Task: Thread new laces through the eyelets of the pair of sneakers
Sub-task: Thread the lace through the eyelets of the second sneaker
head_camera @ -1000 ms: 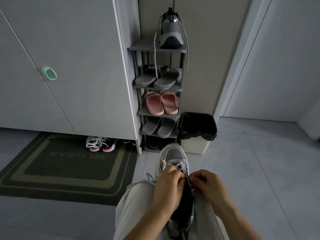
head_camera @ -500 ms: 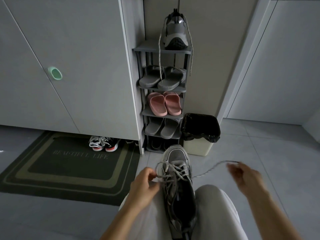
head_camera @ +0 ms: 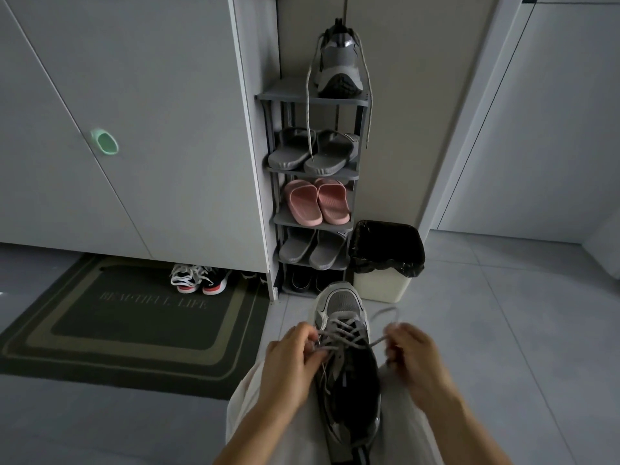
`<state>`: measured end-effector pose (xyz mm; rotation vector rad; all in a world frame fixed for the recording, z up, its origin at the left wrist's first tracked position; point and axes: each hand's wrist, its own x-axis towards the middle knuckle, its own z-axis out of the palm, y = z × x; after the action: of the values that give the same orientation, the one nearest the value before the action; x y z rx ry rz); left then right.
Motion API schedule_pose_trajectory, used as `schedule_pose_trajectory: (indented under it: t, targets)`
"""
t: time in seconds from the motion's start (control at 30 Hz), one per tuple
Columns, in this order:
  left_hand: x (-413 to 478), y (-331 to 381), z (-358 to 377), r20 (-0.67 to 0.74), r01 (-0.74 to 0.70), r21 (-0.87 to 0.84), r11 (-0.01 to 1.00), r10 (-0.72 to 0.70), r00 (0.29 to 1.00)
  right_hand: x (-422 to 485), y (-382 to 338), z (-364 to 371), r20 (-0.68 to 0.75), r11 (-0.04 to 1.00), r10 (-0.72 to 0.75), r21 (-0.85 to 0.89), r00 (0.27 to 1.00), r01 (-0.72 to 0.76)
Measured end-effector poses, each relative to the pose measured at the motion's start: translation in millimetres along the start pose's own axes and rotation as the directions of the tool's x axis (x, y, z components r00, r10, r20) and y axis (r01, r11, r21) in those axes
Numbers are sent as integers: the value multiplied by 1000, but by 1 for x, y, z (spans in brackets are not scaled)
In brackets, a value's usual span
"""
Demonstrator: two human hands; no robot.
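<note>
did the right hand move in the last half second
Yes: the right hand came leftward toward the sneaker, from right of the bin to below it.

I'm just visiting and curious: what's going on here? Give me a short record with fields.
Sneaker in lap: grey, toe pointing away, partly laced
Left hand: pinches the lace at the sneaker's left side
Right hand: holds the lace on the right side
Second sneaker: on top of the shoe rack, laces hanging down
Nearby: pink slippers on the rack, bin beside it

Dim, flat, grey-blue light with soft shadows; wide-angle bending at the edges; the right hand (head_camera: pixel 414 355) blurs slightly.
</note>
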<state>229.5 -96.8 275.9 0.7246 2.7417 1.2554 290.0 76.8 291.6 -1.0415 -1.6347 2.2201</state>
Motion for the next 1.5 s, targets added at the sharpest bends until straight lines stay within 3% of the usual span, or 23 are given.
schedule_pose_trajectory:
  t: [0.1,0.2,0.3,0.37,0.43,0.47,0.57,0.8,0.9,1.0,1.2,1.27,1.37,1.5]
  targets:
    - [0,-10,-3,60,-34,-21,999,35,998,26,-17,-47,-175,918,8,393,984,63]
    - [0,-15,-3,71,17,-79,997,-12,997,43,-31,-80,-308,889,-9,434,951,149]
    - [5,-10,-3,165,76,-146,986,-52,985,38,-21,-64,-151,964,60,264,987,-18]
    - [9,-4,-4,260,90,-114,989,-58,964,21,-13,-42,19,987,124,-106,992,-121]
    - [13,1,-4,281,81,-95,992,-52,958,7,-11,-24,103,917,141,-389,985,-90]
    - [14,2,-3,276,89,-109,990,-56,960,3,-11,-17,142,914,142,-399,980,-75]
    - [16,2,-3,271,137,-172,976,-87,959,-2,-4,1,232,965,123,-253,965,-62]
    - [15,-5,-11,249,135,-189,973,-86,965,5,-3,-12,-9,999,-36,25,999,36]
    - [15,-6,-14,266,124,-175,977,-75,961,10,-7,-30,-58,998,-51,40,997,53]
    - [17,-8,-18,295,140,-173,975,-84,952,14,-14,-35,-58,998,-45,30,997,47]
    - [23,-13,-31,402,186,-173,967,-103,910,17,-59,-36,17,966,-113,236,993,106]
    - [25,-16,-41,374,186,-156,970,-116,920,20,-73,-39,-22,974,-132,181,991,134]
    - [29,-13,-53,265,159,-157,975,-113,958,22,-77,-39,-60,977,-200,-84,978,195]
    - [38,7,-47,100,-16,-186,982,35,994,7,-64,-18,212,899,-229,-330,950,290]
